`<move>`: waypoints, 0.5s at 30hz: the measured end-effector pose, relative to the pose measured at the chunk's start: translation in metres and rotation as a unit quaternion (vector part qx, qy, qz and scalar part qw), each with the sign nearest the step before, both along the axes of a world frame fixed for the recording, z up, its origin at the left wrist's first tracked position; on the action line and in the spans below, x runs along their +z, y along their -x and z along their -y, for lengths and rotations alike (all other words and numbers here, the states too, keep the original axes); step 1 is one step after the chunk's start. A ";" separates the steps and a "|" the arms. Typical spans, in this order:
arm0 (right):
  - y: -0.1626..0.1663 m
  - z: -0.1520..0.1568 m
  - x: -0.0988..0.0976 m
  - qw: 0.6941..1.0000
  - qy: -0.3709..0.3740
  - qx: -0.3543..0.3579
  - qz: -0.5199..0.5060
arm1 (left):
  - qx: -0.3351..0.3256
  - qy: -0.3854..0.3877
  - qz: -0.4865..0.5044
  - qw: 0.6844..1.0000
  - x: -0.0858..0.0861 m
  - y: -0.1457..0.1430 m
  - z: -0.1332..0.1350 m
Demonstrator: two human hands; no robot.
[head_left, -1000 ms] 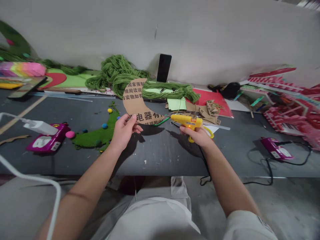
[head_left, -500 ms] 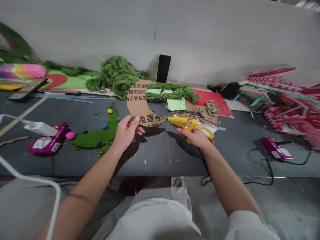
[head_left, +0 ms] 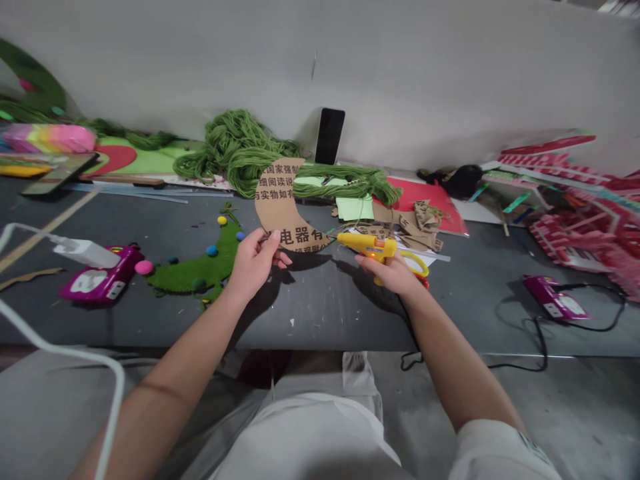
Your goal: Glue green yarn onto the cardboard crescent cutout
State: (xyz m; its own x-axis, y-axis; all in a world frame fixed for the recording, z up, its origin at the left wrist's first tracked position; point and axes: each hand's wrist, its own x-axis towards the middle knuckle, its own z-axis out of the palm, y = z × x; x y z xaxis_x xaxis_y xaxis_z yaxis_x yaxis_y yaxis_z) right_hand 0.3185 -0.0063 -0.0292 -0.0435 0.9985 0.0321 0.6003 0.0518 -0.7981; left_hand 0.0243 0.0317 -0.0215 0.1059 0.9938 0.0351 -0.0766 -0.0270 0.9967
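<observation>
My left hand (head_left: 253, 263) pinches the lower edge of a crescent-shaped piece of brown cardboard (head_left: 280, 203) printed with black characters and holds it upright over the dark table (head_left: 320, 313). My right hand (head_left: 393, 273) grips a yellow hot glue gun (head_left: 365, 245), its nozzle pointing left and nearly touching the crescent's lower tip. An orange light glows on the gun. A green yarn strand runs along the crescent's tip. Behind the cardboard lie bundles of green yarn (head_left: 240, 150).
A green felt crescent (head_left: 203, 270) with coloured pom-poms lies left of my left hand. Two purple power strips (head_left: 100, 283) (head_left: 555, 298), a white charger, yellow-handled scissors (head_left: 417, 263), cardboard scraps, red and green sheets, an upright black phone (head_left: 331, 136) and pink cut-outs at right fill the table.
My left hand has shifted the cardboard crescent slightly right and turned it. My right hand brought the glue gun left and down, so its nozzle now sits at the crescent's tip.
</observation>
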 end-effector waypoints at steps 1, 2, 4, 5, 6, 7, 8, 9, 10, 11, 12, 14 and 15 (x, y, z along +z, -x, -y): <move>0.000 0.000 0.000 1.000 0.003 0.001 0.001 | 0.001 0.000 -0.001 1.000 0.001 0.000 0.000; 0.000 0.000 0.000 1.000 0.007 0.002 0.003 | 0.003 0.001 -0.002 1.000 0.001 -0.001 0.000; 0.000 0.000 0.000 1.000 0.012 0.007 0.005 | 0.003 0.001 -0.005 1.000 0.002 -0.001 0.001; 0.000 -0.001 0.000 1.000 0.012 0.008 0.006 | 0.003 0.002 -0.006 1.000 0.002 -0.001 0.001; 0.000 -0.001 -0.001 1.000 0.010 0.008 0.006 | 0.002 0.002 -0.007 1.000 0.002 -0.001 0.001; 0.000 -0.001 -0.001 1.000 0.008 0.006 0.007 | 0.001 0.002 -0.007 1.000 0.002 -0.001 0.001; 0.000 -0.001 -0.001 1.000 0.006 0.004 0.008 | 0.001 0.002 -0.007 1.000 0.002 -0.001 0.001; 0.000 0.000 -0.001 1.000 0.005 0.002 0.009 | 0.001 0.002 -0.006 1.000 0.002 -0.001 0.001; 0.000 0.000 -0.001 1.000 0.005 0.002 0.009 | 0.002 0.003 -0.005 1.000 0.002 -0.001 0.001; 0.000 0.000 0.000 1.000 0.004 0.002 0.009 | 0.003 0.003 -0.003 1.000 0.002 -0.001 0.001; 0.001 0.000 0.000 1.000 0.003 0.004 0.007 | 0.003 0.004 -0.002 1.000 0.002 -0.001 0.001; 0.001 0.000 0.001 1.000 0.005 0.006 0.009 | 0.002 0.005 -0.003 1.000 0.002 0.000 0.001; 0.001 0.000 0.002 1.000 0.006 0.006 0.010 | 0.001 0.005 -0.004 1.000 0.002 0.000 0.001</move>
